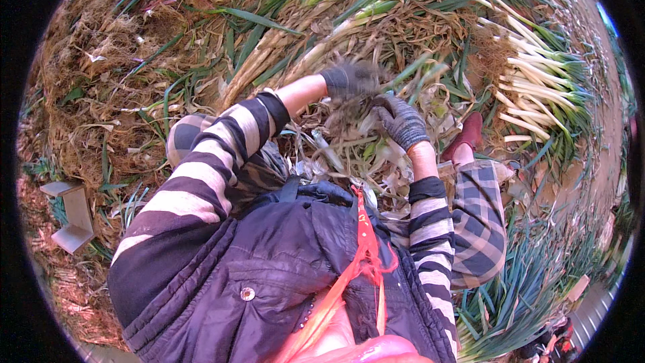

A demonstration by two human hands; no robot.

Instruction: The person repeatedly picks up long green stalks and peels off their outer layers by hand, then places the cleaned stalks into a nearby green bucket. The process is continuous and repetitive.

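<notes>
My left hand [352,78], in a dark grey knitted glove, is blurred above a tangle of dry onion leaves and roots. My right hand [401,122], in a grey ribbed glove, has its fingers bent close beside the left one. Between and above them are the blurred green leaves of a long green onion [414,71]; which hand grips it is unclear. Below the hands, a pale onion stalk [327,150] lies among loose peelings. Untrimmed long green onions [347,25] with brown outer leaves lie ahead of both hands.
Cleaned white-stemmed onions [536,88] are piled at right, near a red shoe [468,133]. A heap of brown roots [111,75] covers the left side. A small bench-like object [75,214] stands at lower left, and more green onions [514,292] lie at lower right.
</notes>
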